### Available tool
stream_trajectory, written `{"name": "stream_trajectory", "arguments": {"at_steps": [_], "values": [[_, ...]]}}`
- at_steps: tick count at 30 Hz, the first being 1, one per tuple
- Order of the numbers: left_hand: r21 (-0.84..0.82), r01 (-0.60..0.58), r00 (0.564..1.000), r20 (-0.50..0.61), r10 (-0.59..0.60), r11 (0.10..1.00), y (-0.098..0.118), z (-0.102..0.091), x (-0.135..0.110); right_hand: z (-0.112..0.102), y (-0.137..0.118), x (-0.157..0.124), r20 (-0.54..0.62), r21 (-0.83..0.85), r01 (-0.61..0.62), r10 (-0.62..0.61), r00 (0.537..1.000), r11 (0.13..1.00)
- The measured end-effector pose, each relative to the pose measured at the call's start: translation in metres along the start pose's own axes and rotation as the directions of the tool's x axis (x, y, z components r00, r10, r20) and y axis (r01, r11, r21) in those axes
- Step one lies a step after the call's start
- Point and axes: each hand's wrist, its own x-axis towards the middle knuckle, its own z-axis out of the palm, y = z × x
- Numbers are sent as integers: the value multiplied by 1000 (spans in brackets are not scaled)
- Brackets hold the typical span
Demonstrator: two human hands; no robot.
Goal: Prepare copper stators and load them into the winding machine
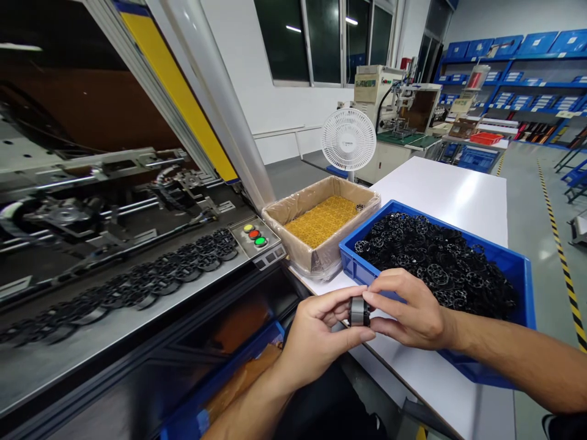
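Note:
In front of me, both hands meet at a small grey, ring-shaped motor stator core with a black end piece on its right side. My left hand is closed around it, thumb below and index finger above. The fingers of my right hand are closed on the black right end. What lies between the two palms is partly hidden. Just beyond my right hand stands a blue bin heaped with black, wheel-like plastic pieces. To its left is a plastic-lined cardboard box holding yellow, patterned parts.
Rows of black ring parts line the machine ledge at left, beside a panel with yellow, red and green buttons. A white fan stands behind the box. The white table extends away; a blue tray sits below the ledge.

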Motion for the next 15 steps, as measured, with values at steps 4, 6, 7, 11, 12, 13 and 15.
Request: {"name": "stream_trajectory", "arguments": {"at_steps": [4, 6, 7, 11, 12, 13, 15], "values": [[20, 22, 1000, -3, -22, 1000, -1, 2, -1, -1, 0, -1, 11, -41, 19, -19, 1000, 999], [38, 42, 999, -7, -42, 998, -2, 2, -2, -1, -1, -1, 10, -59, 25, -25, 1000, 998], [51, 53, 999, -9, -52, 997, -3, 2, -3, -1, -1, -1, 8, -68, 31, -31, 999, 997], [159, 57, 998, -2, -58, 986, -8, 0, -9, 0, -3, -2, 19, -95, 71, -70, 997, 993], [200, 43, 999, -1, -44, 979, -9, 0, -12, 0, -3, -3, 28, -89, 67, -65, 998, 994], [241, 28, 1000, 4, -30, 970, -9, 0, -14, 0, -4, -4, 38, -74, 47, -44, 998, 996], [318, -10, 999, 41, -3, 948, -9, 1, -19, -1, -5, -7, 53, -32, -48, 49, 997, 998]]}}
